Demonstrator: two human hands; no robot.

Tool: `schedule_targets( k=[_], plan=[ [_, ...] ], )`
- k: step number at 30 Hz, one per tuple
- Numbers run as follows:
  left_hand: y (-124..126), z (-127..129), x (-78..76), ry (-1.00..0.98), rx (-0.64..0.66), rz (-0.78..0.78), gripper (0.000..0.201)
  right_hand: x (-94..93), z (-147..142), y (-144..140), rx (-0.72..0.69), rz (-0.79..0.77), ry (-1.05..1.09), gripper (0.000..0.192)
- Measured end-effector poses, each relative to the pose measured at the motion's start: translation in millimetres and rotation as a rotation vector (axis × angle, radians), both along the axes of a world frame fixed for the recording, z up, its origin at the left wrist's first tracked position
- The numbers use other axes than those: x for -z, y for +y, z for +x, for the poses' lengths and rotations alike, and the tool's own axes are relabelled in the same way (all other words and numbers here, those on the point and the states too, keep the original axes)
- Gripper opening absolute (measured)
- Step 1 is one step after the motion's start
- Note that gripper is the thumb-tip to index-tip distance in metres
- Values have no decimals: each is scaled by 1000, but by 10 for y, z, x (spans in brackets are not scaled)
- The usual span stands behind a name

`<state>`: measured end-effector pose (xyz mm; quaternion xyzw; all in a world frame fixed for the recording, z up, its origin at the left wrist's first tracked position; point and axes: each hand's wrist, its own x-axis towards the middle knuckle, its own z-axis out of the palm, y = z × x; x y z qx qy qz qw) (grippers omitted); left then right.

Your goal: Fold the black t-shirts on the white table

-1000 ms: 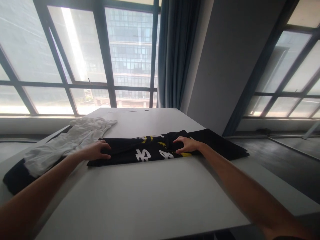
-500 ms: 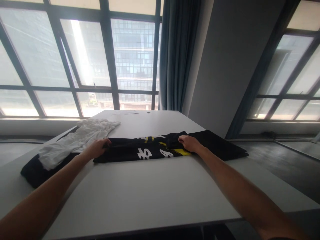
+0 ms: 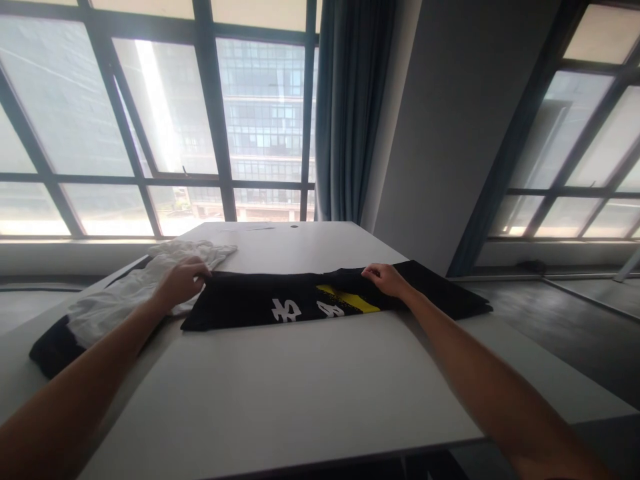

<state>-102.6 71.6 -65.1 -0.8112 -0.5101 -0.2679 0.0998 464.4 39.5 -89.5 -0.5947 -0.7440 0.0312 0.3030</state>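
A black T-shirt (image 3: pixel 250 300) with white characters and a yellow patch lies folded into a long strip across the white table. My left hand (image 3: pixel 184 283) pinches its far left corner, fingers closed on the cloth. At the far edge on the right, my right hand (image 3: pixel 386 279) grips the same shirt between thumb and fingers. Close by my left forearm is a crumpled white garment (image 3: pixel 115 293), lying on top of a dark cloth (image 3: pixel 55 350). Beyond my right hand rests a flat, folded black cloth (image 3: pixel 445 293).
The white table (image 3: pixel 300 387) stretches from me toward the windows. A thin paper-like sheet (image 3: pixel 255 228) and a small dark round spot (image 3: pixel 294 227) are at its far end. A blue-grey curtain (image 3: pixel 345 120) hangs beside a grey pillar (image 3: pixel 425 133).
Both hands have shifted slightly at the shirt's far edge, the left one rising a little. The printed fold showing along that edge is now hidden, and the strip looks smoother.
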Motion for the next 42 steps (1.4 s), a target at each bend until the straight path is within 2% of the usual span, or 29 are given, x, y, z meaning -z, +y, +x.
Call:
schedule_targets(
  k=[3,5,7,9,12,14,15,17,19,21,23,25,29,32,36,40,42],
  plan=[
    [-27,-91,206,55,73,-75,23,-7,43,11,-40,-51,60,38],
    [-47,-114,268,23,47,-86,25,-22,38,6,-38,-21,122,40],
    [-59,-114,272,-17,4,-74,27,-37,28,-7,-46,-15,159,42],
    [-68,-112,256,-9,0,-105,27,-44,37,-25,-72,-82,146,42],
    [-92,-127,240,66,28,-262,28,-48,104,-52,-121,-271,66,42],
    [-117,-130,236,95,0,-361,29,-60,164,-62,-121,-332,15,41],
    [-130,-121,237,93,-30,-373,32,-71,188,-64,-99,-314,0,40],
    [-149,-73,254,68,-81,-301,44,-91,209,-67,-31,-215,-21,37],
    [-149,6,306,52,-57,-183,52,-90,179,-68,2,-120,-38,35],
    [-128,85,396,83,9,-132,57,-52,98,-63,-41,-95,-50,34],
    [-92,135,501,154,32,-191,66,21,-6,-48,-127,-104,-57,36],
    [-55,142,583,219,-7,-298,74,104,-97,-22,-208,-117,-79,38],
    [-4,83,617,277,-80,-433,77,188,-169,23,-281,-164,-155,30],
    [11,56,591,283,-86,-464,77,154,-178,24,-195,-137,-147,27],
    [18,59,593,278,-82,-480,79,100,-204,14,-10,-51,-39,46],
    [-2,46,584,258,-72,-464,78,85,-194,-11,-37,-215,-106,55],
    [-32,57,555,255,-68,-426,76,57,-200,-42,-1,-232,-177,55]
  ],
)
